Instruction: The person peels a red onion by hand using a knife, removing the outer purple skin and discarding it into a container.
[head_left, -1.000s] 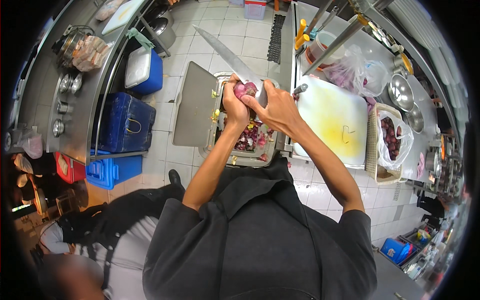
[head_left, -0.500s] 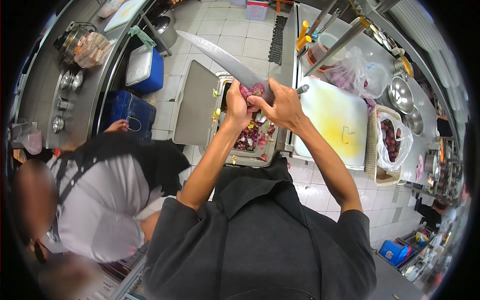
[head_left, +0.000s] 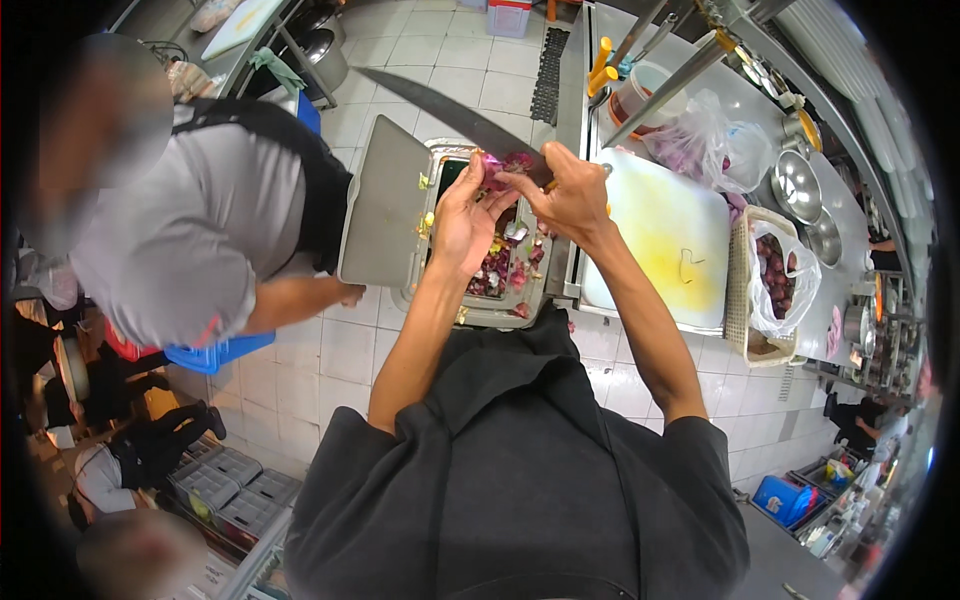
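A purple-red onion [head_left: 516, 161] is at the fingertips of my left hand [head_left: 460, 228], whose palm shows partly opened. My right hand [head_left: 572, 195] grips a large knife [head_left: 440, 106] by its handle, the long blade pointing up and left past the onion. The right thumb reaches across toward the onion. Below both hands stands a bin [head_left: 412, 290] with red onion skins and trimmings [head_left: 492, 272] in it and on its rim. Its grey lid [head_left: 388, 215] hangs out to the left. My fingers hide part of the onion.
To the right, a stained white cutting board [head_left: 655, 240] lies on the steel counter. Beside it a cream basket [head_left: 740, 300] holds a plastic bag [head_left: 803, 300] of red onions [head_left: 775, 268]. A co-worker in a grey shirt [head_left: 180, 230] stands close on the left, forearm near the lid.
My left hand has turned and loosened, showing its palm. The knife blade has tilted and looks darker. The co-worker at left has moved forward and stands more upright, nearer the lid.
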